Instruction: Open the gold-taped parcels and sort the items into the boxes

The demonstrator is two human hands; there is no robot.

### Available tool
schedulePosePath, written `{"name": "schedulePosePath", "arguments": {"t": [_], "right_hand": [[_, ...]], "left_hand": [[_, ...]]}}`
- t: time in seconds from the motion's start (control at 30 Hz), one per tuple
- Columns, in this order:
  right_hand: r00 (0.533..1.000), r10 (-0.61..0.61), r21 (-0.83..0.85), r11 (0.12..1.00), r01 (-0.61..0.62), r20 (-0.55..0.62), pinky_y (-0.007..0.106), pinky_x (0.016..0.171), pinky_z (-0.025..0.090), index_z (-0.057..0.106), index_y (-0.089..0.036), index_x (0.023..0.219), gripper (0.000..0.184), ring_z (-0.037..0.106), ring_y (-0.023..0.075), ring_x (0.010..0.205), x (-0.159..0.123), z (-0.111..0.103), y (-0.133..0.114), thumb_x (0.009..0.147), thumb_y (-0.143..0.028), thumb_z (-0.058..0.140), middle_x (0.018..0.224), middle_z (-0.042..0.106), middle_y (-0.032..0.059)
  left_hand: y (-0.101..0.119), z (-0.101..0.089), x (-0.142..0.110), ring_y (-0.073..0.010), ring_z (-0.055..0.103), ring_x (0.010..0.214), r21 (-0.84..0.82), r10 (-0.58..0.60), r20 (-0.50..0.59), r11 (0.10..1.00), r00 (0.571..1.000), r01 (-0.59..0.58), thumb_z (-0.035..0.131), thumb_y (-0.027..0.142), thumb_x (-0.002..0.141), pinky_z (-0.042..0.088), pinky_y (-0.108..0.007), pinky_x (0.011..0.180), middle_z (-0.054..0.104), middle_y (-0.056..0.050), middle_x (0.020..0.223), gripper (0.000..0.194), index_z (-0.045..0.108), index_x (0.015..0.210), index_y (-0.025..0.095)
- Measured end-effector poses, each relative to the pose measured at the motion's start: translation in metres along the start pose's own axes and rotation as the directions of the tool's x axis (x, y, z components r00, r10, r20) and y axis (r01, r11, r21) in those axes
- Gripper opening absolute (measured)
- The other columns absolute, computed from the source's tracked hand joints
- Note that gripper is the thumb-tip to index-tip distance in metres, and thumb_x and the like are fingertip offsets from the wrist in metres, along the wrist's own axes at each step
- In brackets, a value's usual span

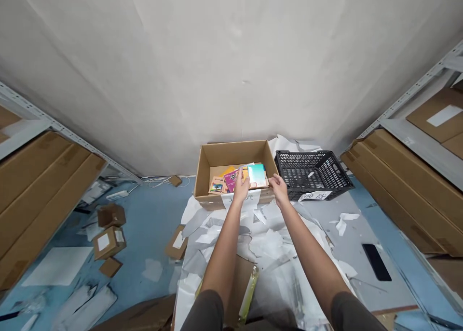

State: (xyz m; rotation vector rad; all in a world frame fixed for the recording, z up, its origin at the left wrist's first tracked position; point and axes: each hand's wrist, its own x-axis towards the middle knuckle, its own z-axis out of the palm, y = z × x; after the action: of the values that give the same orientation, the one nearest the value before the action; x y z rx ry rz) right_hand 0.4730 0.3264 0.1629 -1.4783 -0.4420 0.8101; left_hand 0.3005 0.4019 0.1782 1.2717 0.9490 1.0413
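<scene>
My left hand [241, 188] reaches over the front edge of an open cardboard box [237, 152], its thumb and forefinger stretched out and apart. Its thumb is at the left edge of a teal and white booklet [256, 175]. At the box's front right corner is my right hand [279, 190], with fingers curled together; what they grip, if anything, is hidden. Beside the booklet lie a purple book [230, 179] and a small orange-toned book [217, 185] with a tree picture. A white paper label [249, 200] with handwriting hangs on the box front.
A black plastic crate [307, 196] stands to the right of the box. White packing paper [269, 246] covers much of the table, and a phone [376, 262] lies at its right. Cardboard boxes [109, 243] sit on the blue floor, and shelves with long cartons [405, 191] flank both sides.
</scene>
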Motion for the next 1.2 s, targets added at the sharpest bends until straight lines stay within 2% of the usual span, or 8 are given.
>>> {"name": "schedulePosePath", "arguments": {"t": [0.17, 0.33, 0.47, 0.57, 0.7, 0.9, 1.07, 1.2], "right_hand": [[0.995, -0.081, -0.004, 0.997, 0.082, 0.054, 0.044, 0.102, 0.056, 0.069, -0.022, 0.135, 0.071, 0.066, 0.0311, 0.125, -0.032, -0.016, 0.022, 0.072, -0.053, 0.082, 0.134, 0.071, 0.0147], [0.984, -0.142, 0.013, 0.99, 0.142, 0.106, 0.047, 0.106, 0.053, 0.071, -0.021, 0.13, 0.069, 0.069, 0.0303, 0.118, -0.076, -0.035, 0.031, 0.069, -0.052, 0.082, 0.133, 0.071, 0.0156], [0.986, -0.107, 0.023, 0.994, 0.105, 0.127, 0.045, 0.097, 0.056, 0.071, -0.021, 0.127, 0.068, 0.07, 0.0304, 0.113, -0.112, -0.07, 0.029, 0.067, -0.052, 0.082, 0.132, 0.072, 0.0158], [0.987, -0.075, 0.026, 0.997, 0.072, 0.144, 0.042, 0.092, 0.057, 0.072, -0.022, 0.124, 0.064, 0.07, 0.0286, 0.11, -0.142, -0.105, 0.036, 0.067, -0.05, 0.081, 0.129, 0.073, 0.014], [0.985, 0.003, -0.005, 1.0, -0.002, 0.175, 0.042, 0.092, 0.056, 0.072, -0.023, 0.122, 0.062, 0.07, 0.0271, 0.107, -0.184, -0.154, 0.067, 0.066, -0.05, 0.078, 0.127, 0.074, 0.0128], [0.977, 0.093, -0.204, 0.978, -0.053, 0.193, 0.044, 0.097, 0.053, 0.073, -0.023, 0.112, 0.053, 0.07, 0.0265, 0.102, -0.243, -0.224, 0.143, 0.065, -0.048, 0.075, 0.121, 0.075, 0.0109], [0.96, 0.191, -0.396, 0.913, -0.097, 0.206, 0.047, 0.103, 0.051, 0.074, -0.025, 0.112, 0.046, 0.068, 0.0274, 0.108, -0.278, -0.261, 0.208, 0.07, -0.044, 0.071, 0.127, 0.073, 0.0086], [0.945, 0.193, -0.578, 0.816, -0.005, 0.265, 0.048, 0.118, 0.041, 0.073, -0.023, 0.122, 0.048, 0.059, 0.0309, 0.129, -0.293, -0.273, 0.253, 0.076, -0.033, 0.066, 0.135, 0.069, 0.0103]], "left_hand": [[-0.012, -0.015, -0.028, -0.0272, 0.043, 0.154, 0.03, -0.041, -0.067, 0.999, 0.997, 0.043, 0.066, 0.027, 0.094, 0.038, -0.041, 0.125, 0.047, -0.007, 0.165, 0.065, 0.05, 0.158, 0.027], [-0.004, -0.014, -0.074, -0.0298, 0.051, 0.147, 0.047, -0.064, -0.069, 0.997, 0.996, 0.067, 0.072, 0.025, 0.089, 0.045, -0.044, 0.12, 0.049, -0.01, 0.164, 0.067, 0.054, 0.154, 0.029], [0.008, -0.006, -0.123, -0.0293, 0.055, 0.142, 0.034, -0.031, -0.081, 0.999, 0.996, 0.034, 0.076, 0.026, 0.086, 0.046, -0.044, 0.118, 0.051, -0.011, 0.162, 0.068, 0.056, 0.151, 0.029], [-0.001, 0.003, -0.174, -0.0306, 0.056, 0.14, 0.04, -0.037, -0.108, 0.998, 0.993, 0.042, 0.078, 0.027, 0.084, 0.048, -0.045, 0.115, 0.051, -0.012, 0.161, 0.067, 0.059, 0.148, 0.028], [-0.042, 0.019, -0.255, -0.0311, 0.058, 0.136, 0.119, -0.119, -0.155, 0.983, 0.981, 0.138, 0.075, 0.026, 0.082, 0.05, -0.046, 0.11, 0.053, -0.014, 0.158, 0.066, 0.061, 0.147, 0.026], [-0.119, 0.038, -0.362, -0.0283, 0.062, 0.128, 0.292, -0.299, -0.114, 0.901, 0.947, 0.32, 0.073, 0.023, 0.079, 0.047, -0.047, 0.113, 0.061, -0.013, 0.15, 0.065, 0.063, 0.143, 0.023], [-0.177, 0.041, -0.409, -0.0312, 0.052, 0.142, 0.463, -0.356, -0.042, 0.821, 0.933, 0.334, 0.072, 0.023, 0.081, 0.035, -0.05, 0.124, 0.059, -0.015, 0.151, 0.063, 0.063, 0.143, 0.019], [-0.217, 0.034, -0.43, -0.0358, 0.04, 0.151, 0.662, -0.467, 0.023, 0.67, 0.884, 0.337, 0.074, 0.02, 0.079, 0.031, -0.053, 0.126, 0.05, -0.018, 0.159, 0.069, 0.059, 0.147, 0.018]]}}
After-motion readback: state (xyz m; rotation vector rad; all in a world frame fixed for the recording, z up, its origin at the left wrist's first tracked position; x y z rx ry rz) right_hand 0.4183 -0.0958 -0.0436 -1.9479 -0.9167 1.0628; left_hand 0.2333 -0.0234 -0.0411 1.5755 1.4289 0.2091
